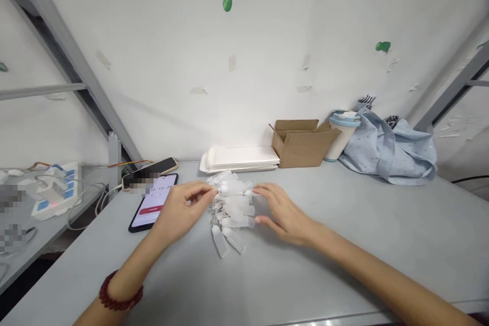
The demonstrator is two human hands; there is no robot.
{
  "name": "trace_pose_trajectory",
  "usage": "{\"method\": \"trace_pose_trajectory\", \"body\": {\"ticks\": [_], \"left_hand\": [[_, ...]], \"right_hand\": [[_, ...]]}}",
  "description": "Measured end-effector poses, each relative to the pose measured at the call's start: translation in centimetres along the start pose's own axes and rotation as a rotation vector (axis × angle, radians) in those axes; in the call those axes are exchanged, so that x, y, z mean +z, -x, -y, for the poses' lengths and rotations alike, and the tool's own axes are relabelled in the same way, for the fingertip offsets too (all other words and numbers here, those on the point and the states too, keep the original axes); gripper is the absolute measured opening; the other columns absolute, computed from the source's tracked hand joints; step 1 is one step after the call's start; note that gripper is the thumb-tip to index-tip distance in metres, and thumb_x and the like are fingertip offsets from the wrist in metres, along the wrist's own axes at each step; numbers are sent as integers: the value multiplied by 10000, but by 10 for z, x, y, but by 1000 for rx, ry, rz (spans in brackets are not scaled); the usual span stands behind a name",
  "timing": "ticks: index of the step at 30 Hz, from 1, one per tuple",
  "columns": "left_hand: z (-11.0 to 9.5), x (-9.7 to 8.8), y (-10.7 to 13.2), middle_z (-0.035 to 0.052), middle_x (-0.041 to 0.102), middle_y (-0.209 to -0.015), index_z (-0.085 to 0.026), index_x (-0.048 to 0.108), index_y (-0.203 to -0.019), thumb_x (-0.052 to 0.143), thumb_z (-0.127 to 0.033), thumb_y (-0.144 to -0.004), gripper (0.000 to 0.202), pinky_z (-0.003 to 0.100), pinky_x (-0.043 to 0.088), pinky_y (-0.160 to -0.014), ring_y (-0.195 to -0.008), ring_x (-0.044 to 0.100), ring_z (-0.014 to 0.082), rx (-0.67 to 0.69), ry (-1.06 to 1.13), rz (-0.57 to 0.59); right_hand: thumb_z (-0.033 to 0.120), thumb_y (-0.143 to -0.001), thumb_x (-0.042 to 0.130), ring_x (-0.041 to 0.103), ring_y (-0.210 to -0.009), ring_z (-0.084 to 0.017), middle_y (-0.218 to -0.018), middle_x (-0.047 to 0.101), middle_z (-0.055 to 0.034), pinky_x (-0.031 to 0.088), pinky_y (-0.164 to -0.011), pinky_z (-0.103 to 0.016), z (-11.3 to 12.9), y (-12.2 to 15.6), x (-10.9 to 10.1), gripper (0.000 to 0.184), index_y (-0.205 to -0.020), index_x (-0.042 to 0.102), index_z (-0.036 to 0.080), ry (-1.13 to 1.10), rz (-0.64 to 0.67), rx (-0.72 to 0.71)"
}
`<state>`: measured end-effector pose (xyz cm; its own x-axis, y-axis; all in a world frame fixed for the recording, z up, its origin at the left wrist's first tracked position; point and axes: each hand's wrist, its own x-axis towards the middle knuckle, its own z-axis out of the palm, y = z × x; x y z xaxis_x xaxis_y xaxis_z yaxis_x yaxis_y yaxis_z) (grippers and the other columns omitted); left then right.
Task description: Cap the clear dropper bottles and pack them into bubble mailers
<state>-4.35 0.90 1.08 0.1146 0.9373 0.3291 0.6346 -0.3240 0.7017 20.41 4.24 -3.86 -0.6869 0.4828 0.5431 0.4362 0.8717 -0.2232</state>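
Note:
A pile of small translucent white plastic pieces [237,208] with thin pale cords lies on the grey table between my hands. Several of them lie side by side pointing right, and two at the front point toward me. My left hand [183,209] is at the left edge of the pile, thumb and forefinger pinched together by the cord ends; what sits between the fingertips is too small to make out. At the right ends of the pieces, my right hand [284,214] has its thumb and fingers apart, the fingertips at the pile's edge.
Left of the pile lie a phone with a lit timer screen [164,194] and a dark phone [151,172]. A white power strip [57,193] is at far left. Behind stand flat white packets [242,157], an open cardboard box [301,147], a lidded cup [341,137] and a blue cloth bag [389,150].

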Motion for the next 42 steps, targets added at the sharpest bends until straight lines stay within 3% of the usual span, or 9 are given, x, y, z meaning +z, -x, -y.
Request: {"method": "trace_pose_trajectory", "body": {"ticks": [4,9,18,22,27,30,33,38,42], "left_hand": [[15,2,-7,1,590,-633,-154,638,-702,495,-368,-830,288,220,344,-536,-573,467,130,-68,6,66],[22,13,-7,-32,459,-524,-161,527,-575,432,-396,-847,371,224,269,-495,-495,398,117,-97,-105,142],[20,9,-5,0,580,-586,-152,646,-781,416,-443,-862,379,242,329,-524,-541,499,149,-169,-86,120],[15,6,-7,6,592,-610,-138,623,-780,462,-542,-830,438,229,351,-479,-486,485,120,-281,158,50],[9,-8,-10,75,656,-808,-183,416,-1206,356,-698,-806,655,180,252,-332,-451,497,112,-579,774,95],[8,-12,-10,61,650,-802,-187,489,-1080,429,-598,-832,484,168,246,-310,-462,521,114,-547,971,182],[8,-8,-8,15,596,-615,-145,556,-807,556,-310,-803,165,181,320,-336,-468,539,122,-510,951,163],[0,6,-2,21,601,-537,-122,574,-652,554,-223,-773,158,221,430,-452,-469,535,117,-498,786,206],[-9,20,6,15,634,-597,-127,610,-697,621,-252,-719,127,221,449,-499,-522,561,120,-424,732,360]], "right_hand": [[283,-917,462,487,-1099,-263,-1180,532,-171,429,-877,-404,-34,-38,4,298,-1171,466,127,339,75,123],[120,-886,492,578,-935,-245,-1005,631,-128,393,-790,-341,-71,-84,5,152,-1003,590,130,456,171,153],[33,-864,415,579,-774,-221,-823,636,-145,367,-696,-318,-99,-92,9,216,-816,618,89,615,239,68],[-29,-832,349,568,-835,-255,-899,628,-194,401,-745,-372,-88,-88,6,274,-860,605,63,631,144,-32],[45,-908,292,557,-996,-258,-996,624,-157,442,-826,-437,-57,-53,-4,304,-935,586,116,605,-16,-155],[44,-889,390,555,-1083,-271,-986,642,-136,486,-826,-472,-37,-20,-10,235,-1013,565,140,504,-231,-369],[23,-836,489,512,-1171,-275,-1032,634,-126,534,-826,-438,-20,3,-14,256,-1047,547,156,434,-238,-507],[171,-804,558,320,-1314,-348,-1303,462,-223,434,-940,-557,-3,6,-19,368,-1155,459,124,332,-94,-259],[427,-677,660,97,-1369,-413,-1482,140,-258,234,-1007,-664,5,4,-23,840,-1353,271,117,219,101,-9]]}}
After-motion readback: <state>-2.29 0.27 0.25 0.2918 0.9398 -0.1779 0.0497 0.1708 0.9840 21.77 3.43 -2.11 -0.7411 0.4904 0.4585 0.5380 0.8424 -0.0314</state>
